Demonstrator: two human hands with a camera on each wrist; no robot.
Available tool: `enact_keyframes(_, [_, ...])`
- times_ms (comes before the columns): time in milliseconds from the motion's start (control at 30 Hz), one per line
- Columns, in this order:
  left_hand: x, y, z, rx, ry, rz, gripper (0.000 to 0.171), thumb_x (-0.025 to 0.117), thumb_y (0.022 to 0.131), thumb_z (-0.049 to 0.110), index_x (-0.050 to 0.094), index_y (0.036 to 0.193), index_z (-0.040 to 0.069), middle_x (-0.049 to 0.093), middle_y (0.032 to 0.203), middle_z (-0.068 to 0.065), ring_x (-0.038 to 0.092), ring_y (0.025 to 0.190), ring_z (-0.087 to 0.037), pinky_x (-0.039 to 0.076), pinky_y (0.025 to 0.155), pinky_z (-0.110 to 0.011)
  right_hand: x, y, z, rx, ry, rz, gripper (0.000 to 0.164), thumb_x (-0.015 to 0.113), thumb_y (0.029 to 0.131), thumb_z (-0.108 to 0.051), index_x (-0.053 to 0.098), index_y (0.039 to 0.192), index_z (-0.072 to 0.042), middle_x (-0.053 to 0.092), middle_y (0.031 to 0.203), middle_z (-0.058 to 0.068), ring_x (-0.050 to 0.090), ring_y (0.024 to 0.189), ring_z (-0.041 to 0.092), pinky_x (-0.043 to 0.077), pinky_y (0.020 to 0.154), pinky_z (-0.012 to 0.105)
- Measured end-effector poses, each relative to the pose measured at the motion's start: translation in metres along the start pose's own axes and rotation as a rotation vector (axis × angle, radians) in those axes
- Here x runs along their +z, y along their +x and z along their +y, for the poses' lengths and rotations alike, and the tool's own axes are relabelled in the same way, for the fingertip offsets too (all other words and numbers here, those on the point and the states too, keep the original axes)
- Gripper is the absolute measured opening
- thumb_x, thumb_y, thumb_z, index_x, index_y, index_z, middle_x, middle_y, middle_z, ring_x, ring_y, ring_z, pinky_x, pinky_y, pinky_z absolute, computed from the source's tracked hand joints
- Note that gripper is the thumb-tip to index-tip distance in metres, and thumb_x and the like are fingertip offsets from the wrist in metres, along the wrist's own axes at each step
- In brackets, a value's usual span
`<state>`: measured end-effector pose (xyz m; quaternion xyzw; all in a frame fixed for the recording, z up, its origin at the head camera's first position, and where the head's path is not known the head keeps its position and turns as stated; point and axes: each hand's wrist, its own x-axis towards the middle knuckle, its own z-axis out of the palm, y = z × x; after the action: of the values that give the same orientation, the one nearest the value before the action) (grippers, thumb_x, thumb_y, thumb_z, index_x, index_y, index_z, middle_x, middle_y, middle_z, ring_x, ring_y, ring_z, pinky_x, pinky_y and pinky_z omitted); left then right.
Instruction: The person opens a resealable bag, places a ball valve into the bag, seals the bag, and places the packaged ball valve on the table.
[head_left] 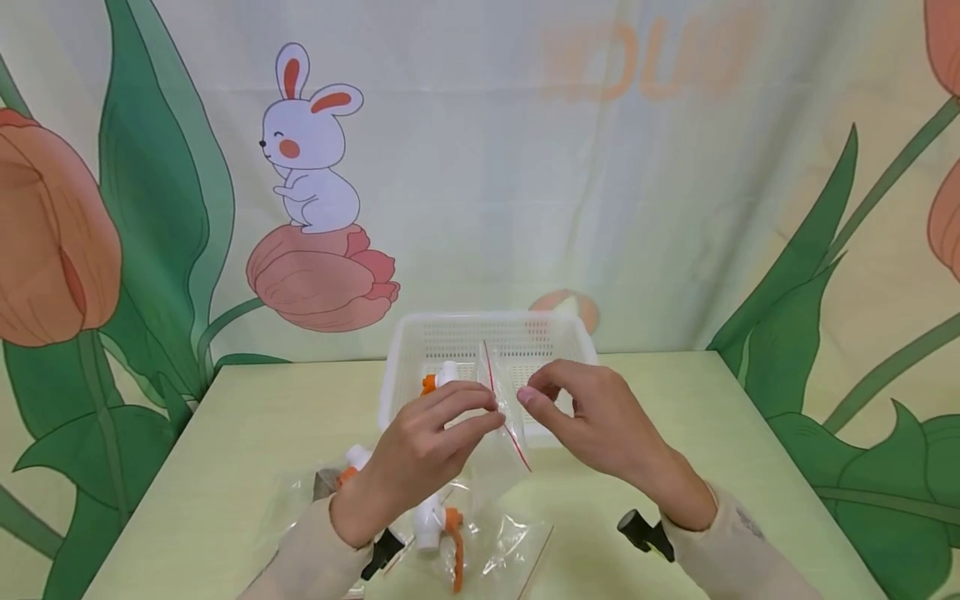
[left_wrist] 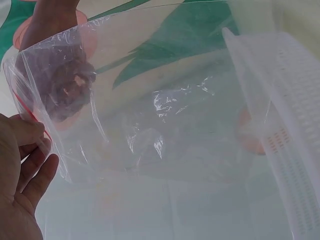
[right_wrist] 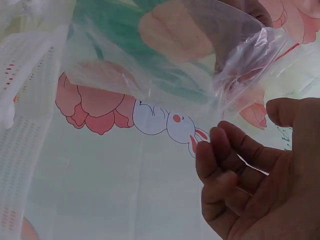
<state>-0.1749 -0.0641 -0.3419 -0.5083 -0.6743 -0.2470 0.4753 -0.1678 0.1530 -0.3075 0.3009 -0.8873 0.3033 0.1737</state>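
Observation:
A clear zip bag [left_wrist: 160, 105] with a red seal line hangs from my left hand [head_left: 427, 437], whose thumb and fingers pinch it near the red line. Seen in the left wrist view, the bag looks flat, with nothing visible inside. My right hand [head_left: 592, 417] is just to the right of the bag, its fingers loosely bent and apart from the plastic. The right wrist view shows a gap between that hand's thumb and fingertips, with no object between them. Behind both hands stands a white perforated basket [head_left: 405, 333].
Inside the basket lies a white and orange plastic part [head_left: 447, 373]. A similar part with an orange lever [head_left: 456, 550] lies on the table [head_left: 202, 467] below the left hand. Another clear bag [head_left: 517, 550] is beside it, and more bagged parts sit partly behind the left wrist.

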Motion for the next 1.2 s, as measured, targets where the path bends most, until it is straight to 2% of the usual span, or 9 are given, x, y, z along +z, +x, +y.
enact_keyframes(133, [-0.001,0.0,0.0,0.002,-0.003,0.008,0.011,0.058,0.089,0.004,0.068,0.087,0.008,0.064,0.09,-0.004,0.063,0.086,-0.017,0.053,0.079,-0.024,0.007,0.003,-0.003,0.018,0.027,-0.015,0.023,0.054,0.092,-0.04,0.058,0.071,-0.031,0.049,0.06,-0.017,0.046,0.057,-0.001,0.038,0.052,0.019])
enact_keyframes(300, [-0.002,-0.002,0.001,0.001,-0.002,0.007,0.012,0.056,0.09,0.004,0.068,0.087,0.007,0.064,0.09,-0.004,0.063,0.086,-0.017,0.053,0.078,-0.024,0.012,0.004,-0.004,0.034,0.027,-0.024,0.032,0.052,0.092,-0.041,0.051,0.062,-0.032,0.043,0.053,-0.016,0.042,0.051,0.0,0.035,0.049,0.019])
enact_keyframes(433, [-0.002,-0.003,0.002,0.0,-0.002,0.001,0.012,0.056,0.09,0.004,0.067,0.087,0.007,0.064,0.09,-0.004,0.063,0.087,-0.017,0.053,0.078,-0.025,0.016,0.004,-0.005,0.025,0.047,-0.036,0.033,0.053,0.092,-0.036,0.049,0.06,-0.03,0.041,0.052,-0.015,0.041,0.05,0.0,0.034,0.048,0.018])
enact_keyframes(667, [-0.001,-0.006,0.002,0.003,0.002,0.003,0.013,0.056,0.09,0.004,0.069,0.089,0.006,0.066,0.093,-0.006,0.064,0.09,-0.02,0.053,0.08,-0.025,0.018,0.004,-0.005,-0.039,0.097,-0.044,0.028,0.053,0.09,-0.014,0.056,0.064,-0.024,0.048,0.056,-0.014,0.043,0.052,0.001,0.034,0.048,0.016])
enact_keyframes(900, [-0.004,-0.005,0.004,-0.046,-0.077,0.018,0.016,0.055,0.087,0.007,0.069,0.094,0.004,0.067,0.097,-0.007,0.063,0.096,-0.021,0.052,0.086,-0.028,0.018,0.004,-0.008,-0.071,0.081,-0.003,0.031,0.051,0.088,-0.013,0.051,0.06,-0.024,0.047,0.055,-0.014,0.042,0.051,0.001,0.034,0.048,0.016])
enact_keyframes(1033, [-0.002,-0.004,0.006,-0.111,-0.092,0.068,0.016,0.055,0.085,0.009,0.068,0.092,0.004,0.066,0.094,-0.007,0.062,0.09,-0.02,0.051,0.084,-0.029,0.019,0.003,-0.009,-0.07,0.083,0.005,0.031,0.051,0.088,-0.011,0.05,0.059,-0.023,0.046,0.054,-0.013,0.041,0.05,0.001,0.032,0.047,0.015])
enact_keyframes(1133, [0.001,-0.005,0.01,-0.235,-0.087,0.105,0.011,0.056,0.085,0.009,0.066,0.085,0.006,0.063,0.085,-0.003,0.061,0.081,-0.015,0.051,0.077,-0.025,0.02,0.003,-0.008,-0.078,0.09,0.015,0.03,0.052,0.088,-0.011,0.051,0.061,-0.023,0.047,0.055,-0.013,0.042,0.05,0.003,0.033,0.047,0.015])
enact_keyframes(1200, [0.002,-0.006,0.012,-0.335,-0.09,0.103,0.008,0.057,0.084,0.009,0.064,0.08,0.008,0.06,0.077,0.001,0.058,0.073,-0.009,0.049,0.07,-0.02,0.021,0.003,-0.008,-0.082,0.094,0.022,0.029,0.052,0.088,-0.011,0.052,0.062,-0.023,0.048,0.055,-0.013,0.043,0.051,0.002,0.034,0.048,0.015])
